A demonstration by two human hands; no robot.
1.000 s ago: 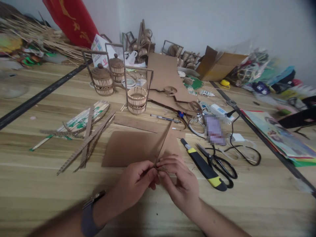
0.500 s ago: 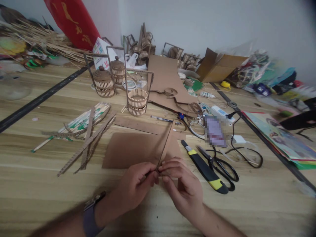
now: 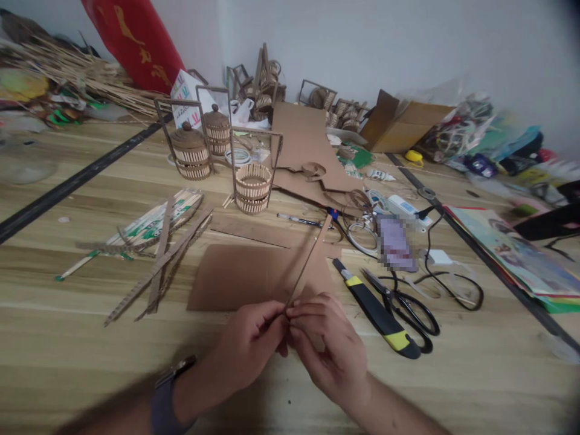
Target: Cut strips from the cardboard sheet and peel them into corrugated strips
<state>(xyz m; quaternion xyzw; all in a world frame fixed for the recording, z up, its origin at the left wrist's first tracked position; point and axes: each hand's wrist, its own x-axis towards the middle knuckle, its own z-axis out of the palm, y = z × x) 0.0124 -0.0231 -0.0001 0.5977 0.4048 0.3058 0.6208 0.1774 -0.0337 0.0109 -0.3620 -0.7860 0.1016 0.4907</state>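
Note:
A thin cardboard strip slants up and away from my fingertips, seen nearly edge-on. My left hand pinches its near end between thumb and fingers. Right beside it, my right hand grips the same end, fingertips almost touching those of the left; the end itself is hidden by the fingers. Beneath the strip lies a flat cardboard piece on the wooden table. A utility knife with a black and yellow handle and black-handled scissors rest to the right of my right hand.
Several loose cardboard strips and a pack of wooden sticks lie at left. Small handled buckets of sticks, one a lidless bucket, stand behind. A pen, a power strip, cables and an open cardboard box are farther off.
The strip's far end has swung slightly to the right and its broad face shows a little more. My right hand has shifted slightly left; both hands keep hold of the strip.

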